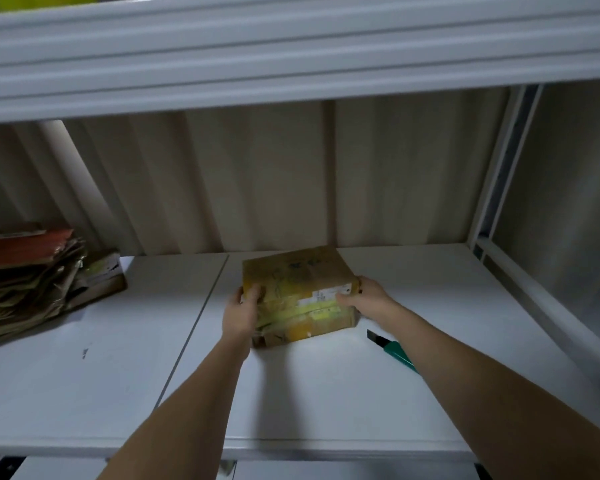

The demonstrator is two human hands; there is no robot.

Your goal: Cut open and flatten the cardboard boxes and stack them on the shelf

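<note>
I see the small brown taped cardboard box (pixel 297 292) standing on the white metal shelf (pixel 326 393). My left hand (pixel 240 315) and right hand (pixel 368 296) each keep a closed grip on its sides. A green-handled utility knife (pixel 392 349) lies just right; a flattened cardboard stack (pixel 32 282) sits far left.

Head view, down onto shelf (pixel 326 393)

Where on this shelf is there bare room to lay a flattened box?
Bare shelf lies between the stack of flattened cardboard at far left and the box held by the left hand and right hand. It is crowded right of the box, beside the green cutter.
</note>
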